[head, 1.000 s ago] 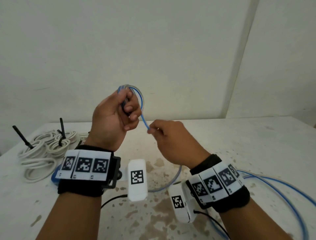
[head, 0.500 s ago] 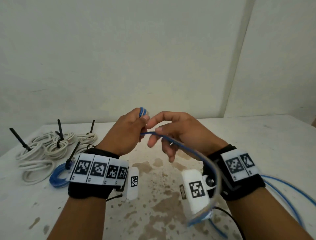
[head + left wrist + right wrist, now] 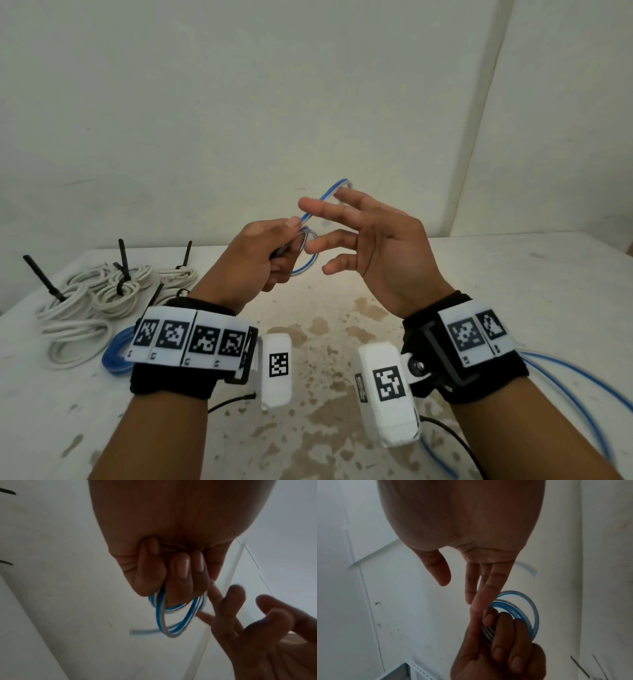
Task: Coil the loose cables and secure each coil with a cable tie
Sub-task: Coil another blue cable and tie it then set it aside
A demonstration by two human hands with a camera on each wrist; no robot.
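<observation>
My left hand [image 3: 270, 250] is raised above the table and grips a small coil of thin blue cable [image 3: 305, 263]. The same coil [image 3: 176, 615] hangs in several loops below the curled fingers [image 3: 180, 566] in the left wrist view. My right hand [image 3: 363, 240] is beside it, palm toward me, fingers spread and straight. One strand of the blue cable [image 3: 329, 198] runs from the left hand up over the right fingers. In the right wrist view the right fingers [image 3: 481, 596] reach down to the coil [image 3: 522, 612]. The loose rest of the cable [image 3: 575, 380] trails along the table at right.
Several white cable coils [image 3: 85, 308] bound with black cable ties [image 3: 123, 267] lie at the back left of the stained white table [image 3: 342, 342]. A blue coil [image 3: 114, 353] lies beside them, partly behind my left wrist. White walls stand close behind.
My right hand has let go of the strand it pinched, risen and turned palm toward me with fingers spread. A new loop now runs over it. The left hand stays closed on the coil.
</observation>
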